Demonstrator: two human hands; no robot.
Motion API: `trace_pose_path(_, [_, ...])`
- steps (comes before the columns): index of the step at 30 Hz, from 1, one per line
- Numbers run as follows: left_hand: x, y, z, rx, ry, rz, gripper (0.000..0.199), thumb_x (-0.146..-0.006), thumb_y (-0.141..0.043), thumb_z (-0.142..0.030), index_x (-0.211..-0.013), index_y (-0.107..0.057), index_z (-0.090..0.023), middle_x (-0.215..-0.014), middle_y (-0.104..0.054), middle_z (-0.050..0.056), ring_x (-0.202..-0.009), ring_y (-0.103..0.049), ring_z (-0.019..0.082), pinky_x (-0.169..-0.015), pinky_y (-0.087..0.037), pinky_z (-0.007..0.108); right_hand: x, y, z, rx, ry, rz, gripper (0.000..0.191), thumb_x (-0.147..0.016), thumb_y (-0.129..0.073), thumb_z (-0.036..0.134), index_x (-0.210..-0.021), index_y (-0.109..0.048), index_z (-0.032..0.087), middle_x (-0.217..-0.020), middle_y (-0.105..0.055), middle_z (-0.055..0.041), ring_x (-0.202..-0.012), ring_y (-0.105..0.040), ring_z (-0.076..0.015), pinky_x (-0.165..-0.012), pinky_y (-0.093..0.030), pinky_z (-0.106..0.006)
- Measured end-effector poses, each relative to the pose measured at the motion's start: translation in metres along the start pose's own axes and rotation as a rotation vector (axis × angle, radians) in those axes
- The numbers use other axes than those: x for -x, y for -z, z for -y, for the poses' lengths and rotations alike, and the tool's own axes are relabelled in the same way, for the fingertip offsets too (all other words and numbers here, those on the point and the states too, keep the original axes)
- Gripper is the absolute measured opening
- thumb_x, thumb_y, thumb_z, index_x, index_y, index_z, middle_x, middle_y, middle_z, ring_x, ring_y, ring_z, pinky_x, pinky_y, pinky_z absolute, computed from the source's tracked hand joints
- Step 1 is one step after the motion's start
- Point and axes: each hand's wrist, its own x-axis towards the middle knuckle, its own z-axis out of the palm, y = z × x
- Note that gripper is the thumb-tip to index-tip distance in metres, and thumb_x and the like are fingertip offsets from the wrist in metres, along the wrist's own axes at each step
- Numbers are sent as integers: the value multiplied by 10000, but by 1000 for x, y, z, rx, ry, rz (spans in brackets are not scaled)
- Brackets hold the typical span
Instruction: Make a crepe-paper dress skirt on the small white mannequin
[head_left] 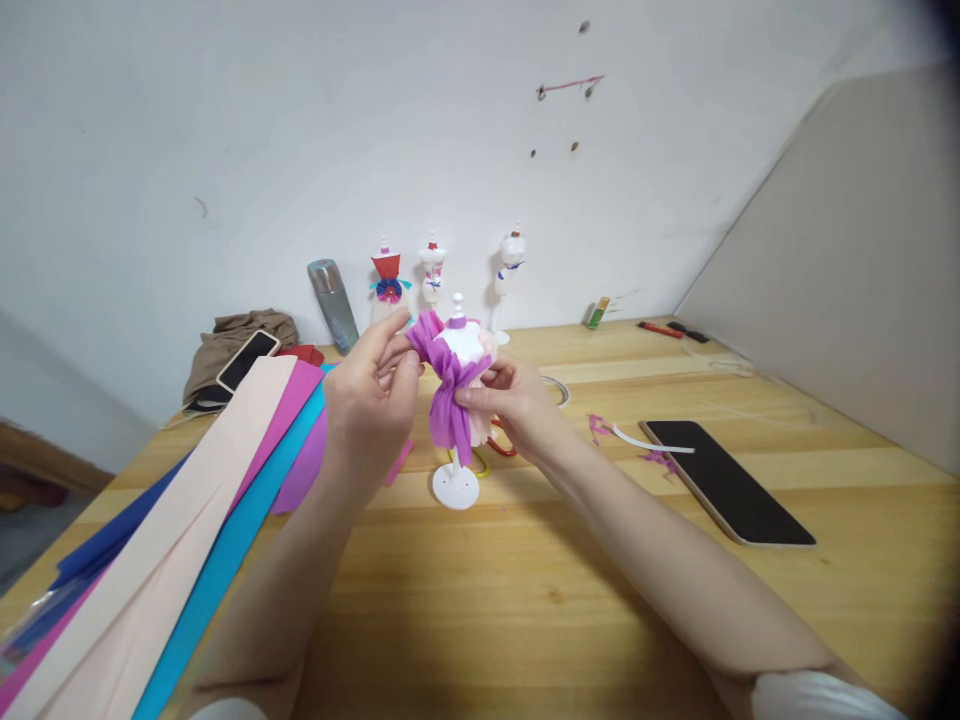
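A small white mannequin stands upright on its round base between my hands. Purple crepe paper wraps its front, gathered at the waist, with one end reaching up to the left. My left hand has its fingers closed at that upper left end. On the other side my right hand pinches the gathered purple paper at the waist, its thumb in front and its other fingers partly hidden behind the mannequin. Pale pink material shows at the mannequin's right side.
Coloured paper strips cover the left side. Behind stand a bottle and dressed mannequins. Scissors lie behind the mannequin. A large phone, purple scraps and a white strip are at right.
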Motion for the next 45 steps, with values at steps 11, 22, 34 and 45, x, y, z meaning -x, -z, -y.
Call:
trace_pose_path(11, [-28, 14, 23, 127, 200, 596, 332, -750, -730, -237, -1078, -733, -186, -1083, -774, 111, -1071, -724, 289, -1003, -561, 470, -1, -1, 0, 81, 136, -103, 321, -555, -845, 283, -810, -659, 228, -824, -704, 12, -823, -643, -196, -821, -513, -359])
trace_pose_path(22, [-23, 0, 43, 212, 159, 662, 435, -728, -807, -309, -1136, -723, -183, -1224, -728, 133, -1208, -656, 301, -1105, -475, 481, 3, -5, 5, 267, 304, -246, 262, -614, -777, 286, -815, -624, 220, -809, -651, 8, -806, -600, -189, -808, -469, -344])
trace_pose_path(34, [-17, -10, 44, 88, 101, 540, 330, -766, -740, -372, -1014, -740, -154, -1021, -776, 89, -1025, -706, 296, -921, -550, 409, 1, -5, -9, 335, 318, -259, 258, -676, -773, 348, -857, -647, 214, -881, -681, -15, -818, -640, -194, -819, -517, -363])
trace_pose_path(45, [-5, -36, 43, 295, 237, 341, 275, -701, -767, -333, -867, -685, -131, -830, -746, 61, -808, -707, 220, -721, -564, 310, -6, 4, -12, 532, 454, -261, 146, -748, -673, 241, -889, -670, 204, -984, -699, -61, -979, -638, -228, -883, -519, -386])
